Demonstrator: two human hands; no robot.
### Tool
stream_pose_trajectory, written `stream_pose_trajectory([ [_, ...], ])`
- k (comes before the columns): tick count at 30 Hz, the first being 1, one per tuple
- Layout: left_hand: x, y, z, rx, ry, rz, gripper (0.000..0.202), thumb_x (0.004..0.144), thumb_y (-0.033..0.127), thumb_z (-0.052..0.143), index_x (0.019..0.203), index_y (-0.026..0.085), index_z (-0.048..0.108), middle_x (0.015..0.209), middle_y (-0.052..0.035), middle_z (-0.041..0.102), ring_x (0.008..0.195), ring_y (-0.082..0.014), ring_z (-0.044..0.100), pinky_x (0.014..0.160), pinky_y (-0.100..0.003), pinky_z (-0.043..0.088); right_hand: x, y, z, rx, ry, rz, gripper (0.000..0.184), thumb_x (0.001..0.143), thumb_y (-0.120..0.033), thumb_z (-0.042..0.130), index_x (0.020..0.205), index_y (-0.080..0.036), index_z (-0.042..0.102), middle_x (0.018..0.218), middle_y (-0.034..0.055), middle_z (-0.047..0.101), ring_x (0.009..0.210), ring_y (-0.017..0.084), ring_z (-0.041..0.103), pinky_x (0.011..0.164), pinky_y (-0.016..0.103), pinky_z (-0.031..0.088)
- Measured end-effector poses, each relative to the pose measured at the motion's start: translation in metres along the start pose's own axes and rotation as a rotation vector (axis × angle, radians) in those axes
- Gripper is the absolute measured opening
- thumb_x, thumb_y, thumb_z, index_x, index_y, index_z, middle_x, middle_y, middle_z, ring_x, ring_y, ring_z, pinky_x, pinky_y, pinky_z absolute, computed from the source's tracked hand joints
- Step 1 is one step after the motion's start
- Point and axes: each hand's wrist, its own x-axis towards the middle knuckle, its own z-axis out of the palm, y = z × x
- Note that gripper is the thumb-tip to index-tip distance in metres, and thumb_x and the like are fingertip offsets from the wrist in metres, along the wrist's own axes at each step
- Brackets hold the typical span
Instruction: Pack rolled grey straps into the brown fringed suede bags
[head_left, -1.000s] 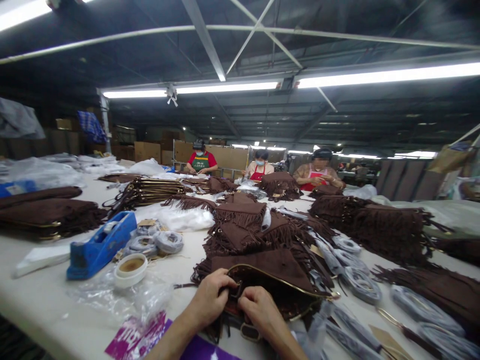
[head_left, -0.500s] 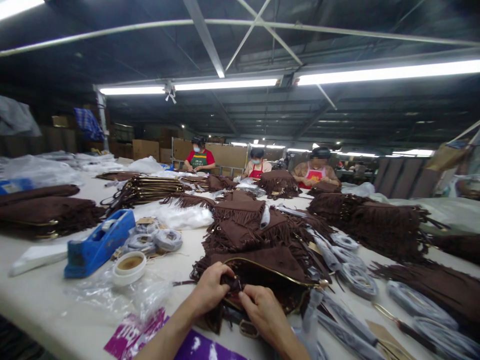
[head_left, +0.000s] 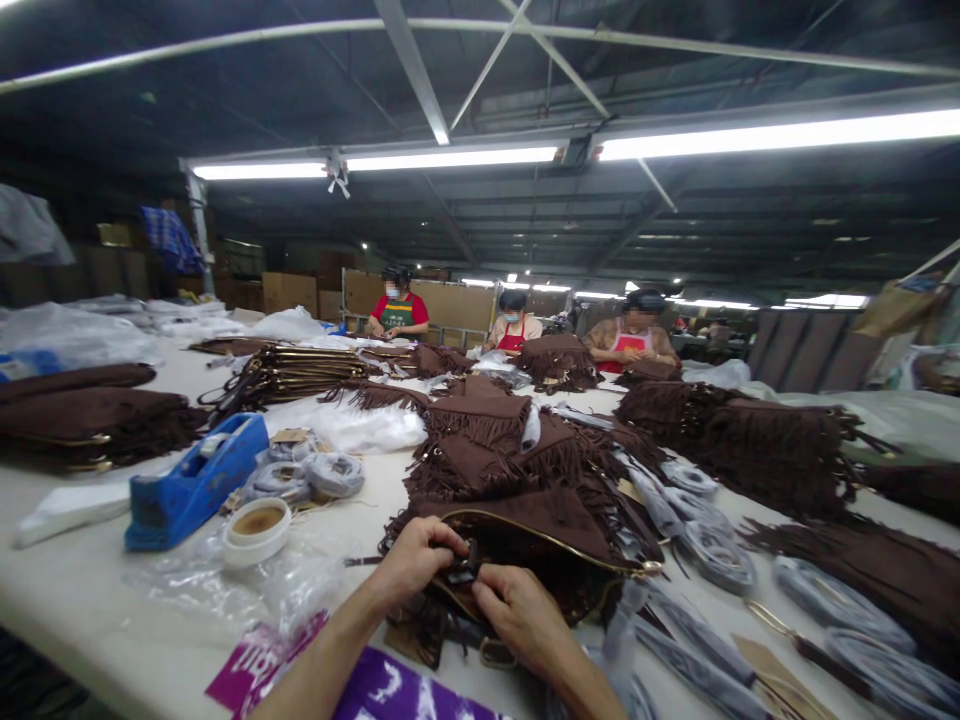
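A dark brown fringed bag [head_left: 540,515] lies in front of me, its gold zipper open and its mouth facing me. At that mouth, my left hand [head_left: 420,562] is closed in a pinch on a small dark strap-like piece [head_left: 466,562]. Close beside it, my right hand [head_left: 521,605] pinches with thumb and forefinger at the near edge of the opening; exactly what lies between those fingertips is hidden. A metal ring [head_left: 496,654] hangs below the bag's near side. The inside of the bag is mostly in shadow.
Left stand a blue tape dispenser [head_left: 196,480] and a white round tub [head_left: 256,532]. Purple printed plastic [head_left: 405,690] lies nearest me. Wrapped straps [head_left: 716,555] crowd the right, with stacked fringed bags [head_left: 772,450] behind. Several co-workers [head_left: 401,310] are across the table.
My fingers have shifted slightly at the bag's mouth, and the small dark piece by my left fingertips has turned. The bag stays in place. The whole view has tilted a little.
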Motion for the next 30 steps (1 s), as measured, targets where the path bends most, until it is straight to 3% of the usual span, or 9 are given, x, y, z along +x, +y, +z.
stream_pose_trajectory([
  [12,0.000,-0.005,0.000,-0.085,-0.008,-0.052,0.037,0.059,0.011,0.050,0.085,0.014,0.076,0.086,-0.0028,0.074,0.086,-0.0204,0.065,0.081,-0.029,0.050,0.000,-0.001,0.002,0.001,-0.010,-0.024,0.032,0.089,-0.028,0.045,0.061,-0.019,0.057,0.060,-0.0027,0.056,0.058,0.013,0.049,0.054,0.024,0.026],
  [19,-0.004,0.003,0.001,0.092,-0.008,0.047,0.027,0.062,0.012,0.054,0.077,0.017,0.075,0.083,-0.0021,0.066,0.085,-0.0190,0.061,0.082,-0.028,0.046,0.008,-0.006,0.005,-0.048,0.020,-0.014,0.027,0.087,-0.025,0.047,0.064,-0.020,0.060,0.064,0.0003,0.062,0.063,0.016,0.054,0.059,0.025,0.030],
  [24,-0.009,0.005,0.008,0.249,0.017,0.114,0.016,0.067,0.009,0.053,0.071,0.018,0.065,0.082,-0.0019,0.056,0.085,-0.0182,0.055,0.080,-0.028,0.042,0.006,-0.008,0.004,0.019,0.033,-0.019,0.026,0.084,-0.025,0.048,0.061,-0.020,0.057,0.061,0.0006,0.059,0.062,0.016,0.053,0.059,0.027,0.029],
  [27,-0.018,0.018,0.004,0.351,0.031,0.172,0.017,0.073,0.006,0.049,0.073,0.019,0.059,0.088,-0.0033,0.054,0.089,-0.0184,0.053,0.081,-0.028,0.041,0.004,-0.007,-0.005,0.135,0.074,-0.006,0.023,0.082,-0.030,0.052,0.063,-0.020,0.057,0.064,0.0006,0.060,0.067,0.017,0.054,0.062,0.027,0.033],
  [30,-0.028,0.047,-0.004,0.575,0.159,0.255,0.019,0.077,0.004,0.044,0.074,0.020,0.055,0.095,-0.0057,0.053,0.093,-0.0211,0.050,0.084,-0.032,0.040,0.003,-0.005,-0.020,0.307,0.109,0.059,0.026,0.080,-0.043,0.052,0.068,-0.020,0.056,0.063,-0.0009,0.056,0.058,0.014,0.049,0.055,0.025,0.036],
])
